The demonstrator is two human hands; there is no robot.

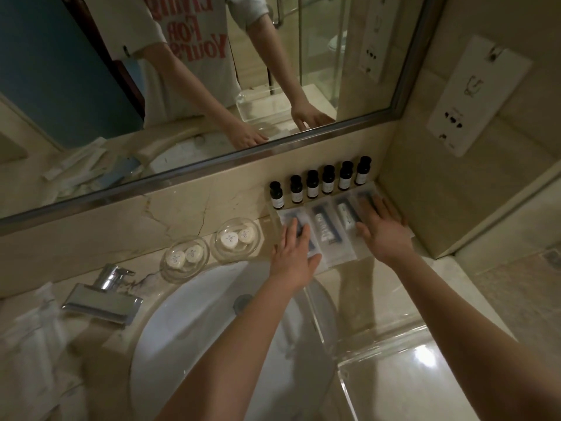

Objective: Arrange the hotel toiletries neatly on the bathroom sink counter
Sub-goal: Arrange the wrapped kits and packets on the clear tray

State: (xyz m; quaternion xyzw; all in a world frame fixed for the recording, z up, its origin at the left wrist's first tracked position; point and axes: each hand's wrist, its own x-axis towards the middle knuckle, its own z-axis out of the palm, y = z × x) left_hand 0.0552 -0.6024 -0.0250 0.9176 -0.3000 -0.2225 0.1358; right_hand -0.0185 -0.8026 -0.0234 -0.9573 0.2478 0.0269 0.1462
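Note:
Several small dark bottles (328,179) with white labels stand in a row against the backsplash, below the mirror. In front of them several clear packets (329,235) holding tubes and dark items lie side by side on the counter (391,287). My left hand (293,253) lies flat on the leftmost packet, fingers straight. My right hand (381,227) presses flat on the rightmost packets. Two glass dishes (238,240) (185,258) to the left each hold two round wrapped soaps.
The white basin (194,335) lies below my arms, with the chrome faucet (104,294) to its left. A clear acrylic tray (403,369) sits near the front right. White wrapped items (30,338) lie at the far left. A socket panel (476,95) is on the right wall.

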